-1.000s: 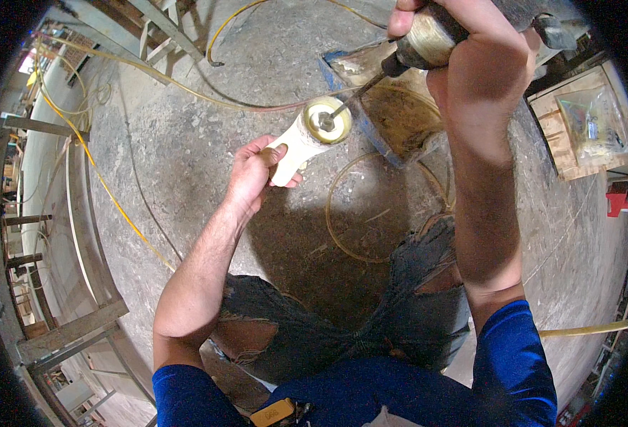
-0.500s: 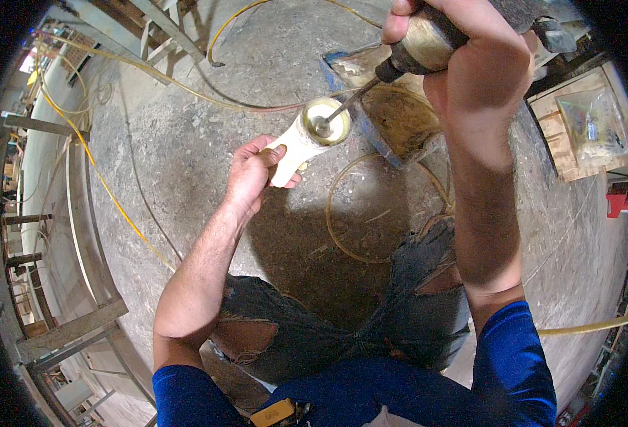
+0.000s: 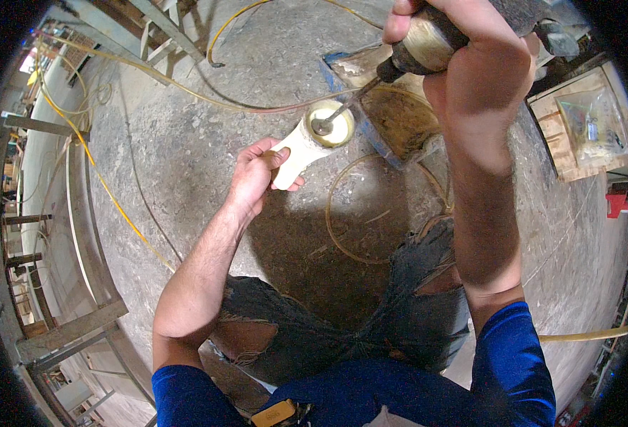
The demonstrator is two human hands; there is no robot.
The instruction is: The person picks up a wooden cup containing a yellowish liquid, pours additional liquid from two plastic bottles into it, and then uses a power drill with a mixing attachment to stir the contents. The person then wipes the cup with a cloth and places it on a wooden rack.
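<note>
My left hand (image 3: 258, 167) is closed around the narrow end of a white piece (image 3: 290, 164) with a round, hollow cup at its far end. The cup's opening faces up toward me, and its inside looks pale and smooth. High on the right, my right hand (image 3: 481, 50) grips a rotary power tool (image 3: 423, 45) with a worn metal body. From the tool's dark nose a thin shaft (image 3: 360, 95) slants down to the left. The shaft's rounded tip (image 3: 321, 127) sits inside the cup; whether it touches the wall I cannot tell.
Beyond the cup a dirty, blue-edged panel (image 3: 399, 124) lies on the concrete floor (image 3: 186, 164). Yellow hoses (image 3: 125, 226) run across the floor, one looped between my knees and the panel. Wooden framing (image 3: 72, 331) stands left; a box with a plastic bag (image 3: 591, 128) sits right.
The cup end of the white piece has shifted slightly right, so the shaft's tip now sits nearer the cup's left side. My grips look the same.
</note>
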